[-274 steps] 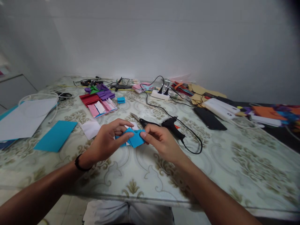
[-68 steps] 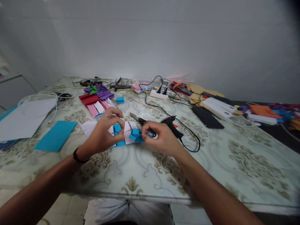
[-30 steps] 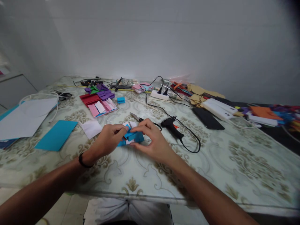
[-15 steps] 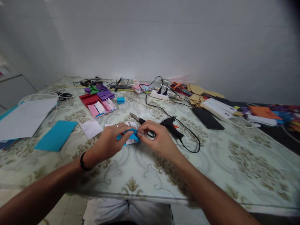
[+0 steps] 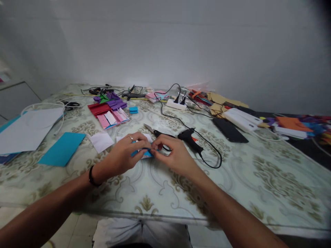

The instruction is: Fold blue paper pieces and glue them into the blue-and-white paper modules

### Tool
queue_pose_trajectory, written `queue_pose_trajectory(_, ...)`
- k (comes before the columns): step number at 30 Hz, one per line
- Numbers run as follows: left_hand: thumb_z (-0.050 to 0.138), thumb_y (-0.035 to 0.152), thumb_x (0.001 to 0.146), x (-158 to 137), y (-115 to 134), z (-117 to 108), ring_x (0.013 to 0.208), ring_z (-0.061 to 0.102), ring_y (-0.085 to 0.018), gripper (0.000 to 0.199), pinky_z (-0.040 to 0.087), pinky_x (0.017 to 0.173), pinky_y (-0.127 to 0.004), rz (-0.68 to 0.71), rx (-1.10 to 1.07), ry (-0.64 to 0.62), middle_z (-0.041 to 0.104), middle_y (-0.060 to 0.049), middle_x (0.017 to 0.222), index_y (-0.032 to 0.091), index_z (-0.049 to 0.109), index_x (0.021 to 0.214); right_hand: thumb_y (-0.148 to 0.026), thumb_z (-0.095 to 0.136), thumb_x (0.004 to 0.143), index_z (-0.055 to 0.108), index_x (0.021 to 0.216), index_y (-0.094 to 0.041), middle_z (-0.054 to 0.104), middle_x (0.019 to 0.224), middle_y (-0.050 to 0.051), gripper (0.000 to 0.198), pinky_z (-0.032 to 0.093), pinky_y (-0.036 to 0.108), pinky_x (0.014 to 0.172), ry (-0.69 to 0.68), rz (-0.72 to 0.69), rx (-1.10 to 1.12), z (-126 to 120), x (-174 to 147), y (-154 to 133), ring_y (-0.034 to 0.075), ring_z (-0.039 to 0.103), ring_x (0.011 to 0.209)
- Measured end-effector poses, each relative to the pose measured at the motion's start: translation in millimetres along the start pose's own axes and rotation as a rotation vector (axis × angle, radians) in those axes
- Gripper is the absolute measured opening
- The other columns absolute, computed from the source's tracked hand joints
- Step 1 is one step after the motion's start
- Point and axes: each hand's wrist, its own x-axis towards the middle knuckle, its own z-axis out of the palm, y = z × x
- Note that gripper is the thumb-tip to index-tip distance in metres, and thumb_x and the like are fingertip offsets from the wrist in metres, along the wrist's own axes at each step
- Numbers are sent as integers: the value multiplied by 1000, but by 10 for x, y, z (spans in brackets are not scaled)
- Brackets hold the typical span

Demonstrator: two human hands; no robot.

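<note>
Between my fingertips, low over the table, is a piece of folded blue paper (image 5: 147,154). My left hand (image 5: 127,151) pinches it from the left, thumb against fingers, and wears a ring. From the right, my right hand (image 5: 172,153) pinches the same paper, its fingertips meeting those of the left. Fingers hide much of it, and white and pink paper shows around it. Just behind my right hand lie scissors (image 5: 157,132) with black handles, partly covered by the hand. A black glue gun (image 5: 190,139) rests to the right of them, its cord curling on the table.
A white paper square (image 5: 101,142) and a blue sheet (image 5: 62,149) lie left of my hands. Farther back are folded pink paper (image 5: 113,119), a small blue folded piece (image 5: 133,110) and a white power strip (image 5: 176,104). A black phone (image 5: 229,130) lies right.
Both hands stay over the same spot. The blue paper between my fingers has been lowered or flattened slightly, and less of it shows above the fingertips. The view has shifted a little.
</note>
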Motion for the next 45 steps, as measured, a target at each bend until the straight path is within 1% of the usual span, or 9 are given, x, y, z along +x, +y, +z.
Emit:
queue_pose_trajectory(6,66,12,94,-10,16,-2,103,68,-20,7,55,91,-33,-74,-78,-10,66,-9,110,17,70,98,-10,68,85,69,82,-19,69,80,1,9,47,27,70,-32,-4,24,-4,0,-25,15,61,74)
queue_pose_trajectory(12,65,9,94,-16,45,0,103,68,-19,10,55,91,-32,-66,-101,4,64,-9,111,17,71,95,-10,66,85,67,83,-19,66,82,1,9,47,27,72,-19,-51,37,1,-9,-39,14,59,75)
queue_pose_trajectory(18,64,6,92,-10,110,-29,104,65,-19,13,55,93,-33,-30,-117,9,61,-9,111,18,70,94,-6,65,77,63,78,-19,64,81,0,14,46,27,73,-59,-48,87,8,-15,-61,14,58,75)
queue_pose_trajectory(26,65,11,94,20,99,-130,102,63,-19,10,53,90,-34,-60,-167,45,61,-7,108,19,69,91,-7,60,71,59,73,-20,61,74,-2,13,43,26,69,-80,39,114,-80,17,-44,13,54,70)
queue_pose_trajectory(31,65,16,95,32,54,-161,103,63,-20,8,53,93,-36,-159,-187,81,63,-7,104,19,67,88,-14,59,80,58,79,-21,58,75,-1,7,44,29,69,3,93,137,-151,24,8,16,53,71)
queue_pose_trajectory(34,65,17,94,31,45,-135,103,64,-20,8,53,92,-35,-202,-177,87,64,-7,104,19,67,87,-19,62,87,62,93,-21,61,88,3,7,49,32,76,48,7,129,-125,13,-12,18,58,81)
queue_pose_trajectory(36,66,17,93,29,46,-110,101,66,-20,8,53,90,-34,-218,-196,82,65,-7,103,18,67,85,-21,69,88,65,100,-22,64,97,5,12,51,34,82,21,-71,78,-86,4,-36,20,62,89)
queue_pose_trajectory(40,66,19,94,31,50,-83,99,68,-20,10,53,90,-34,-234,-249,68,66,-8,102,18,70,85,-19,74,90,70,99,-22,70,102,7,10,53,36,89,-41,-114,54,-20,-7,-49,21,67,97)
queue_pose_trajectory(45,63,16,94,33,38,-83,101,67,-19,10,53,91,-34,-225,-266,49,66,-9,105,17,69,87,-17,71,92,71,93,-22,71,95,4,5,53,34,83,-39,-86,46,-24,-1,-28,19,67,89)
